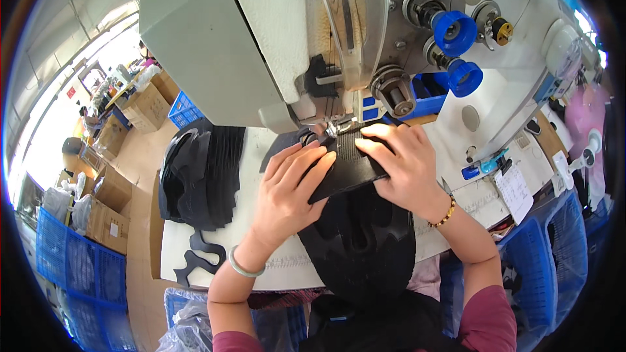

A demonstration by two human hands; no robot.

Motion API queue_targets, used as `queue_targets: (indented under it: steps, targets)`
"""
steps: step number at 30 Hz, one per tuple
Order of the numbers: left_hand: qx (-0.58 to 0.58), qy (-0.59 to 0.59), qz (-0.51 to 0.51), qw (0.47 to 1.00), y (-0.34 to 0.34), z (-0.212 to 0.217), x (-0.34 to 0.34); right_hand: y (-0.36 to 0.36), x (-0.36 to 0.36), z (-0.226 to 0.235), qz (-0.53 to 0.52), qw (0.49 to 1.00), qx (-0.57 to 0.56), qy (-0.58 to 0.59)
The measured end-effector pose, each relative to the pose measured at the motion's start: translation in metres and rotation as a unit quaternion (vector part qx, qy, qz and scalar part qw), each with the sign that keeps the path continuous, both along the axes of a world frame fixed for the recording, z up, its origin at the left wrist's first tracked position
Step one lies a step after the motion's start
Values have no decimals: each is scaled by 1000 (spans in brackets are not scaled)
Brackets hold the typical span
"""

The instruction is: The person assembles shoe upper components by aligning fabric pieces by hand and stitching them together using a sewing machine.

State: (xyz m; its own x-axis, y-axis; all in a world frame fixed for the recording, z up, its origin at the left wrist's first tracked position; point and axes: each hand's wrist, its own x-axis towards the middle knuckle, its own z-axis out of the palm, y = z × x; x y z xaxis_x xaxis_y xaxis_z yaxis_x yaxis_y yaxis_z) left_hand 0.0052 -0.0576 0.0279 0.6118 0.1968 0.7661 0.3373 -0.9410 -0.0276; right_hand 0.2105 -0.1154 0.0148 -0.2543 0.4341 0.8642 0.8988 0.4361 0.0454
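Note:
Under the needle area of a large sewing machine [332, 129] lies a black shoe-upper piece [349, 179], with a fine mesh-like patch near its upper edge. My left hand [290, 182] grips its left side, fingertips pressed on top close to the presser foot. On the right side, my right hand [404, 166] holds it with bent fingers on top and the thumb at the near edge. A larger black curved piece [358, 241] hangs below, over the table's front edge; whether it joins the held piece is hidden.
Left of the hands stands a stack of black cut pieces [202, 176], with loose wavy strips [199, 254] nearer me. A blue-handled tool [484, 166] and a paper sheet [514, 192] lie at right. Blue crates [81, 257] and cardboard boxes [107, 221] stand on the floor.

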Motion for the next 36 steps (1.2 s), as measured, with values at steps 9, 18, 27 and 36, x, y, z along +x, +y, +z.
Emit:
queue_targets:
  steps: [9,18,27,36]
  targets:
    - [-2,-6,10,1000,2,-5,10,15,14,-14,65,996,12,59]
    - [-15,-21,8,1000,6,-6,13,13,15,-15,51,997,-1,55]
    - [103,-14,36,994,-1,-15,18,20,23,-17,109,987,-45,109]
    - [96,-15,38,995,-5,-9,19,14,27,-3,131,984,-90,81]
